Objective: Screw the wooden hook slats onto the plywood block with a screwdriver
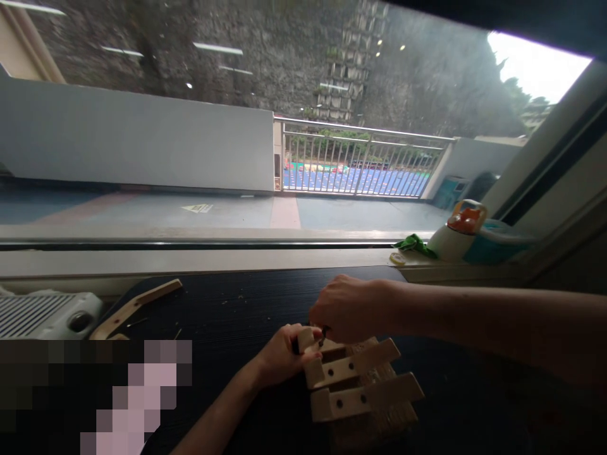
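Note:
My left hand (281, 355) is closed around the near end of a pale wooden piece (307, 341). Just beside it, my right hand (344, 309) is curled into a fist over the same piece. A small dark bit shows below the right fingers, but what they grip is mostly hidden. Closer to me lie two similar wooden pieces, an upper one (341, 371) and a lower one (353, 400), each with two dark holes and a raised block at its left end. They rest across rough light-brown wooden slats (401, 414) on the black table (222, 316).
A bent wooden piece (137, 308) lies at the table's left, near thin slivers. Beside it stands a white slatted object (52, 313). On the windowsill are a white and orange bottle (458, 234) and a green cloth (413, 245). A pixelated patch covers the lower left.

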Motion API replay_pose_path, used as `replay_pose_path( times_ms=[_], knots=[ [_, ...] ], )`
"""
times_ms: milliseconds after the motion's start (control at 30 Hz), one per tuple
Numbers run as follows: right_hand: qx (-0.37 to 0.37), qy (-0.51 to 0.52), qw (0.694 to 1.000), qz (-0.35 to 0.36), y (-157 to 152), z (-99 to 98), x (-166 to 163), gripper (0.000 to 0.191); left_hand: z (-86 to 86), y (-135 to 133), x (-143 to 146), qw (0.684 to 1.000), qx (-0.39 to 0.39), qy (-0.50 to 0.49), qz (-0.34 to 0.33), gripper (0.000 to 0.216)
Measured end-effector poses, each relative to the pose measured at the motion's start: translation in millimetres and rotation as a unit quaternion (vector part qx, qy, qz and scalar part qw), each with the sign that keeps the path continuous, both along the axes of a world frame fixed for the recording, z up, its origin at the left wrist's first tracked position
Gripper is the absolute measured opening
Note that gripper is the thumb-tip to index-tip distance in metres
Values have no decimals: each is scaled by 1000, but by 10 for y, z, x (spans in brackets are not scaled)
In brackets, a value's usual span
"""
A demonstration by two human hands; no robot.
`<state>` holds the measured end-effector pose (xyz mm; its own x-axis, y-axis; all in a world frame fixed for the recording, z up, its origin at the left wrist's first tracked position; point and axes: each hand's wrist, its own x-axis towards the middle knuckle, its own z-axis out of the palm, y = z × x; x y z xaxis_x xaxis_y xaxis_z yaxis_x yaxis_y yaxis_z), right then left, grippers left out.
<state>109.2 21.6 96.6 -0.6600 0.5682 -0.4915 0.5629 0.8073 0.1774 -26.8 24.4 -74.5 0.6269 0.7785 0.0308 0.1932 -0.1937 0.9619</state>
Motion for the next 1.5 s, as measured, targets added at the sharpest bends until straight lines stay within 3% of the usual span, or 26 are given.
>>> replay_pose_path(
  times_ms=[133, 267, 500, 600, 800, 967, 1067, 1267, 1500],
  knots=[
    [7, -19, 999, 50, 51, -9, -11, 13, 59, 108, 98, 998, -46, -20, -28, 21],
    [15, -3, 999, 52, 71, -100, 27, 13, 74, 162, 158, 998, -56, -25, -23, 24],
    [6, 26, 996, -89, 175, -150, 56, 18, 73, 146, 145, 998, -56, -28, -7, 18],
    [5, 27, 993, -113, 205, -104, 54, 23, 54, 152, 134, 999, -41, -34, 2, 18],
    [20, -20, 999, -14, 91, 3, -45, 13, -41, 155, 125, 998, -44, -45, -11, 24],
    [22, 4, 998, 64, -4, -71, -1, 14, -59, 151, 129, 998, -47, -46, -13, 24],
    [18, 12, 999, 28, -25, -122, 40, 13, -39, 154, 127, 998, -45, -41, -11, 23],
    [10, 4, 994, -108, 42, -136, -37, 14, -17, 147, 125, 998, -45, -41, -20, 22],
    [-15, 15, 997, -72, 33, 55, -6, 22, -15, 130, 137, 998, -43, -52, -13, 26]
  ],
)
